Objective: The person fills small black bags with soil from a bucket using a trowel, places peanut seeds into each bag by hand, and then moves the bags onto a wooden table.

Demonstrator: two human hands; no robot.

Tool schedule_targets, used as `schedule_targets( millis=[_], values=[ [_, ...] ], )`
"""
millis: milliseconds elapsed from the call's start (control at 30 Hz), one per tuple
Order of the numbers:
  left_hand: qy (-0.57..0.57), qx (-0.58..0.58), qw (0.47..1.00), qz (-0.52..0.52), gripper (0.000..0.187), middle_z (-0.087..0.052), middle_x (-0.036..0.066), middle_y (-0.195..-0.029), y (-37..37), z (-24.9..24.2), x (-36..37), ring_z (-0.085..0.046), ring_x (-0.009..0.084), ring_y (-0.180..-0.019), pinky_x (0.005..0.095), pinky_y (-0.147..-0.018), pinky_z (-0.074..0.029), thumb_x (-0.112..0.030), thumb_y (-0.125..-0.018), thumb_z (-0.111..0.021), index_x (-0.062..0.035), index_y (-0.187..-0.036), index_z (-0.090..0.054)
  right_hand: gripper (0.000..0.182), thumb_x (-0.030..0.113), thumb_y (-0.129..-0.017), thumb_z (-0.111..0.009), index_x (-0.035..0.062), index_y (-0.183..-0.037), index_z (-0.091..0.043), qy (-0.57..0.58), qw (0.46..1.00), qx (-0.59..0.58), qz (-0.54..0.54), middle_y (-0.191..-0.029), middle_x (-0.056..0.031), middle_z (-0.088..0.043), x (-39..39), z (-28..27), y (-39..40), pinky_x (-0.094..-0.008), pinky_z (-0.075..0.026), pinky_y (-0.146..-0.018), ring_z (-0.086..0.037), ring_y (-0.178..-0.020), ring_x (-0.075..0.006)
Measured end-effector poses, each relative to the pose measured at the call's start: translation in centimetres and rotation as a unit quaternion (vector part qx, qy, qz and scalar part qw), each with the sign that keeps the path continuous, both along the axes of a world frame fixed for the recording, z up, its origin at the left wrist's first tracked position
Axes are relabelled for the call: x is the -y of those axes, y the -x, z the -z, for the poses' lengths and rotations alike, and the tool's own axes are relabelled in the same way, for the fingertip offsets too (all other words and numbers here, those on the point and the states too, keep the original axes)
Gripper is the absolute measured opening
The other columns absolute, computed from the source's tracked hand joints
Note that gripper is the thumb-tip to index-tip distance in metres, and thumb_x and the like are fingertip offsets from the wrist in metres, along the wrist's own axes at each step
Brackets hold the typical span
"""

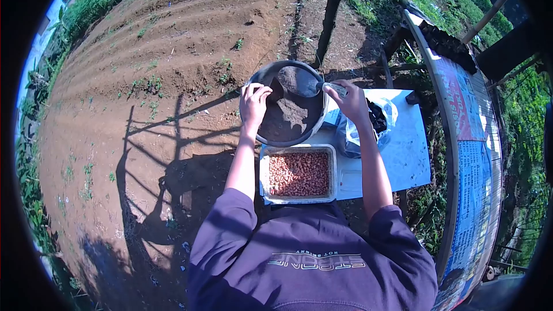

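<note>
A round black basin (315,131) holds dark, loose soil (291,120) in front of me. Over its left rim is my left hand (254,102), its fingers pinched on a thin dark piece that looks like a black plastic bag (276,88). My right hand (350,101) is at the right rim, wrapped round a clear plastic bottle (333,87) that lies tilted toward the basin. Nearer to my body, a pale rectangular tray (299,199) is filled with reddish-brown seeds (299,174).
The tray stands on a white table (406,164), with a clear plastic bag (349,141) of dark contents on the right. A wooden post (332,11) rises behind the basin. A banner-covered panel (469,196) borders the right side; tilled soil (150,80) stretches left.
</note>
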State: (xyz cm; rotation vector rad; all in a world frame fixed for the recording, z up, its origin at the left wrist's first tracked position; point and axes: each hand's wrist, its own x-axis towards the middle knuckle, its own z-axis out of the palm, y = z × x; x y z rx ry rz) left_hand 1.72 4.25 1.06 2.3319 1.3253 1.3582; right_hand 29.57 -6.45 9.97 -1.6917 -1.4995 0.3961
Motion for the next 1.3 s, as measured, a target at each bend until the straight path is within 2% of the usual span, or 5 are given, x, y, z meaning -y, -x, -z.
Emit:
schedule_targets(
  millis=[100, 567, 767, 967, 1300],
  values=[
    [0.011, -0.009, 1.0, -0.004, 0.013, -0.065, 0.003, -0.099, 0.1, -0.2, 0.2, -0.058, 0.027, -0.099, 0.0389, -0.087, -0.048, -0.009, -0.082, -0.076, -0.0153, -0.093, -0.075, 0.045, 0.04, -0.089, -0.075, -0.0011, -0.107, -0.072, 0.033, 0.999, 0.012, -0.001, -0.096, -0.0171, -0.075, 0.1, -1.6, 0.2, -0.0359, -0.054, -0.083, -0.073, -0.091, -0.0257],
    [0.021, -0.011, 1.0, 0.002, 0.013, -0.063, 0.004, -0.103, 0.2, -0.5, -0.2, -0.057, 0.0286, -0.101, 0.0405, -0.089, -0.048, -0.009, -0.082, -0.075, -0.0162, -0.093, -0.075, 0.05, 0.05, -0.08, -0.08, 0.0074, -0.106, -0.076, 0.105, 0.991, 0.059, -0.05, -0.079, -0.0178, -0.072, 0.5, -5.0, 0.0, -0.0394, -0.054, -0.073, -0.071, -0.073, -0.0277],
    [0.008, -0.007, 1.0, 0.015, 0.011, -0.062, 0.003, -0.102, 0.2, 0.3, -0.2, -0.057, 0.0282, -0.1, 0.0409, -0.088, -0.048, -0.01, -0.082, -0.075, -0.0171, -0.09, -0.074, 0.051, 0.056, -0.077, -0.077, 0.0112, -0.103, -0.078, 0.207, 0.97, 0.123, -0.032, -0.083, -0.019, -0.073, 0.3, -7.8, 1.2, -0.0404, -0.054, -0.078, -0.072, -0.081, -0.0305],
    [-0.008, -0.03, 0.999, 0.041, 0.012, -0.061, 0.003, -0.103, 0.4, 1.1, -0.8, -0.057, 0.0286, -0.101, 0.0408, -0.089, -0.048, -0.009, -0.08, -0.075, -0.0173, -0.089, -0.074, 0.056, 0.061, -0.077, -0.072, 0.0148, -0.108, -0.077, 0.198, 0.963, 0.18, -0.026, -0.093, -0.0163, -0.075, -0.1, -9.1, 2.2, -0.0434, -0.055, -0.087, -0.072, -0.094, -0.0325],
    [-0.006, -0.027, 0.998, 0.061, 0.012, -0.061, 0.004, -0.103, 0.2, 0.1, -0.5, -0.057, 0.0288, -0.101, 0.0406, -0.089, -0.049, -0.007, -0.081, -0.073, -0.0167, -0.088, -0.074, 0.056, 0.061, -0.077, -0.072, 0.0168, -0.11, -0.076, 0.215, 0.953, 0.213, -0.027, -0.097, -0.0139, -0.076, -0.4, -9.9, 2.6, -0.0424, -0.055, -0.088, -0.072, -0.096, -0.031]
  ],
)
